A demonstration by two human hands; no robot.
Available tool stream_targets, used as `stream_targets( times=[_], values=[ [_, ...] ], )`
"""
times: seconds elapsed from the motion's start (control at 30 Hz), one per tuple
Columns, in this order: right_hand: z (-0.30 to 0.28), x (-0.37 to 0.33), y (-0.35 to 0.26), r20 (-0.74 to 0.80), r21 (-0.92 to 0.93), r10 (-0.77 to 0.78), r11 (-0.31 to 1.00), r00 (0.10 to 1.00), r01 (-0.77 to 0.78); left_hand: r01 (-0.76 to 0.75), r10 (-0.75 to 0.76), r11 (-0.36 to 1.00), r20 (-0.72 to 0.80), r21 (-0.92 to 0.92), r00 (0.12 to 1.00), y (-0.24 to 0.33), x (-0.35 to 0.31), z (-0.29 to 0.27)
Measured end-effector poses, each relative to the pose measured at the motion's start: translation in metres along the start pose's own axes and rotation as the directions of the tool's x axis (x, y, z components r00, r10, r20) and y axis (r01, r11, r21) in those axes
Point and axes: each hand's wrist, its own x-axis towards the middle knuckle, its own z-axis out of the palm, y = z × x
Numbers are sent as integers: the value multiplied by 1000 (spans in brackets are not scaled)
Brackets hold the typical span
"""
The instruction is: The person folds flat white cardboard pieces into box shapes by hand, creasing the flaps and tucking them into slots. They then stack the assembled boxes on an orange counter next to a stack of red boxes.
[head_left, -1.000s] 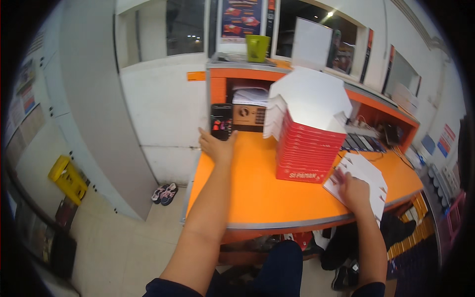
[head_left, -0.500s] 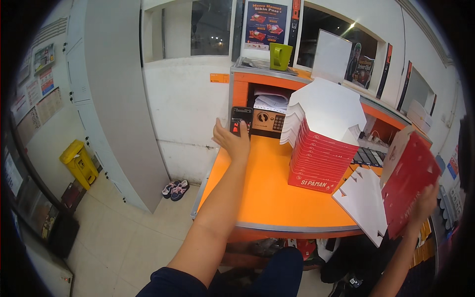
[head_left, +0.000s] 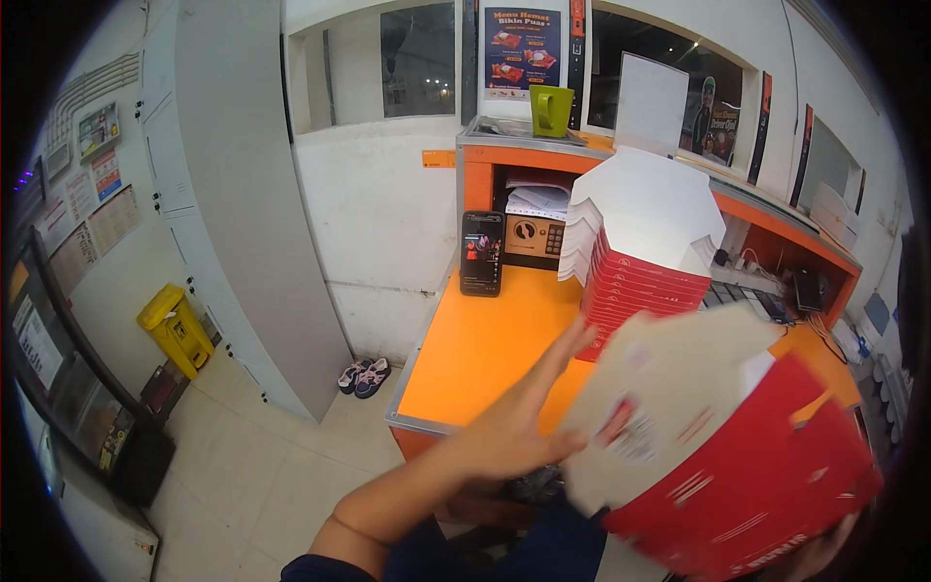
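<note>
A red-and-white cardboard food box (head_left: pixel 747 466), blurred by motion, is partly unfolded in front of me above the counter's near edge. My right hand (head_left: pixel 829 548) grips it at the lower right; most of the fingers are hidden behind the card. At its pale left flap, my left hand (head_left: pixel 529 417) is open, fingers stretched out and thumb apart, close to or touching the edge. Behind the held box rises a tall stack of nested red boxes (head_left: pixel 640 291) with white raised lids. A smartphone (head_left: pixel 482 254) with a lit screen stands upright at the counter's far left.
The orange counter (head_left: pixel 475 359) has a metal-trimmed edge. A small safe (head_left: pixel 533 236) sits in the shelf behind, with a green mug (head_left: pixel 551 111) above it. Grey lockers (head_left: pixel 242 213), a yellow bin (head_left: pixel 176 330) and a pair of shoes (head_left: pixel 364 376) are at the left.
My left hand has left the phone and come right and nearer to the box. My right hand has brought the box leftward in front of me, turning it so its pale inside shows.
</note>
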Motion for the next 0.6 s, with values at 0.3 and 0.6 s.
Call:
stream_targets(
  times=[0.3, 0.6],
  values=[
    [69, -142, 84, 488, 45, 563, 747, 667, -663, 385, -518, 782, -168, -491, 839, -14, -192, -49],
    [118, -231, 119, 766, 71, 564, 403, 308, -913, 496, -617, 787, -456, -367, 641, -23, -315, -60]
  ],
)
